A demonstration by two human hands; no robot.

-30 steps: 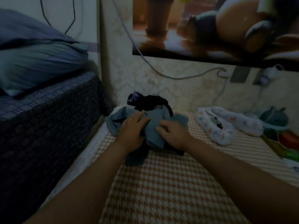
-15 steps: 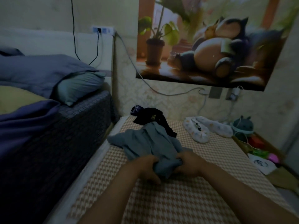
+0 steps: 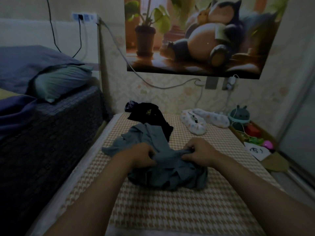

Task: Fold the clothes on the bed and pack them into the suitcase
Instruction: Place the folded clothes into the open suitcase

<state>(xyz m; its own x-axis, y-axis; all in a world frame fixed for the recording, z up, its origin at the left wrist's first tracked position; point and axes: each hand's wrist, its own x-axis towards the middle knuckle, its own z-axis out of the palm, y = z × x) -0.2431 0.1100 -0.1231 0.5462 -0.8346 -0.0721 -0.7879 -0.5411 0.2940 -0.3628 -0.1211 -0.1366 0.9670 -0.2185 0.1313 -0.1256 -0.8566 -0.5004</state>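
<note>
The left hand (image 3: 142,155) and the right hand (image 3: 199,151) each grip a bunch of the blue-grey shirt (image 3: 170,174), with fingers curled tight round the cloth. Some fingertips are tucked into the folds and hard to see. The shirt lies crumpled in the middle of the checked bed (image 3: 153,210) (it may not be a shirt; the shape is too bunched up to tell). Behind it lies a black piece of clothing (image 3: 150,114), touching it and partly hidden under it. To the right, apart from both, is a white spotted cloth (image 3: 196,125). A round green soft toy (image 3: 239,115) sits by the wall. On the left stands a higher bed (image 3: 59,133) with a pillow (image 3: 61,80). A big picture (image 3: 196,34) hangs above, its top cut off.
</note>
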